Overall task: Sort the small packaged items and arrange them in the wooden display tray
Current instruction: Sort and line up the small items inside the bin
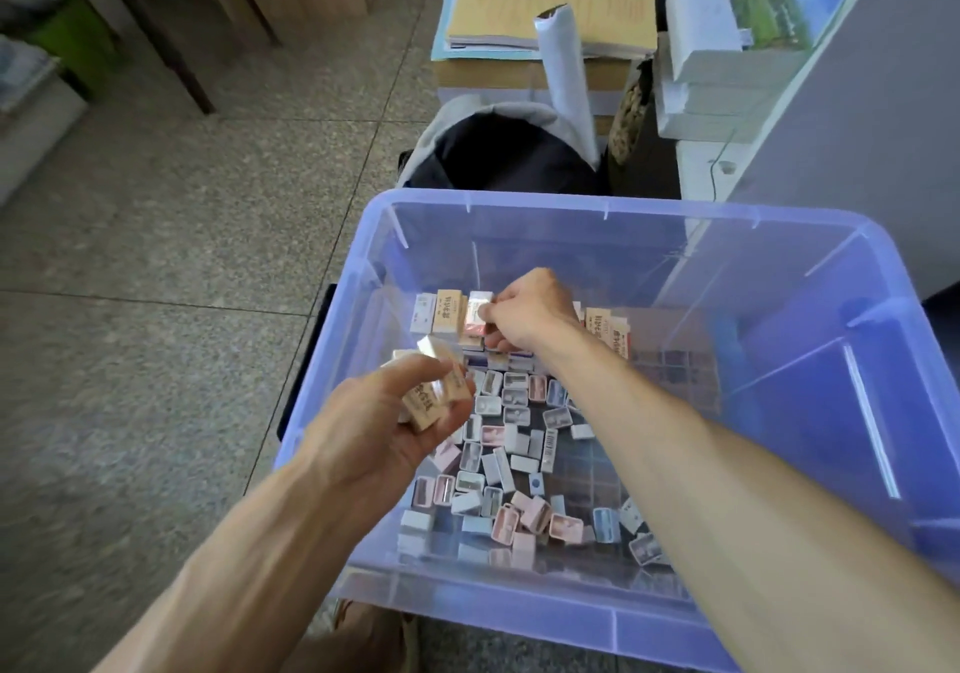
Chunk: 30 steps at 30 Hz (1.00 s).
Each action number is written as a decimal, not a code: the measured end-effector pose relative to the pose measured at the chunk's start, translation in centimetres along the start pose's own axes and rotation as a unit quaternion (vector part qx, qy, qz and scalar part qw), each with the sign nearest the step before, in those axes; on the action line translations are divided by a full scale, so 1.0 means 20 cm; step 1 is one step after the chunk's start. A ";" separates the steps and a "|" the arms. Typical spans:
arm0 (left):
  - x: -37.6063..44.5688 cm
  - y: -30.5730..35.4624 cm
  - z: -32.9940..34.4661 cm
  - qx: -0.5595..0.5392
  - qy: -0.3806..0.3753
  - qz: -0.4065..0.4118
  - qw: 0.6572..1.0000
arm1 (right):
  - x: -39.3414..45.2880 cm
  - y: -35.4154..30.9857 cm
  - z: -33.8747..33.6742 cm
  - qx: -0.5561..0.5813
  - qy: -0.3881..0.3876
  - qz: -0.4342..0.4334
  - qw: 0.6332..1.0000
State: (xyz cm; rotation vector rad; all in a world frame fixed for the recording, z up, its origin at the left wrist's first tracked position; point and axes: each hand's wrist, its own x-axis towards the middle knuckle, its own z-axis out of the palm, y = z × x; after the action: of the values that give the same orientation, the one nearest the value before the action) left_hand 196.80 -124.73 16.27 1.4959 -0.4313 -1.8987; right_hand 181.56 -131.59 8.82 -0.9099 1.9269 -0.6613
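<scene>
In the blue bin at frame centre, the left hand clutches gathered tan packets while the right hand pinches a pink packet from the far row, likely sorting by kind

Speckled grey tiled floor, a wooden furniture leg at upper left, stacked papers beyond.

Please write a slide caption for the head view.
Left hand holds beige packets while right hand pinches another inside the blue bin.
</scene>
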 end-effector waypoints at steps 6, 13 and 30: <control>0.02 0.00 0.01 0.015 0.012 0.009 1.000 | 0.02 0.01 0.05 -0.139 0.042 -0.065 0.987; 0.07 0.00 0.01 0.044 -0.012 0.003 0.999 | -0.26 0.09 -0.13 0.128 -0.229 -0.054 0.964; 0.12 -0.02 0.02 0.092 -0.033 0.006 0.995 | 0.07 0.06 0.01 -0.160 0.056 -0.055 0.984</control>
State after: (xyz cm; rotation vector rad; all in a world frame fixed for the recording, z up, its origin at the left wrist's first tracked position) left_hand 195.95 -126.17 14.39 1.5455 -0.6609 -1.9473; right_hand 180.84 -131.96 7.22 -1.2071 2.1338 -0.4797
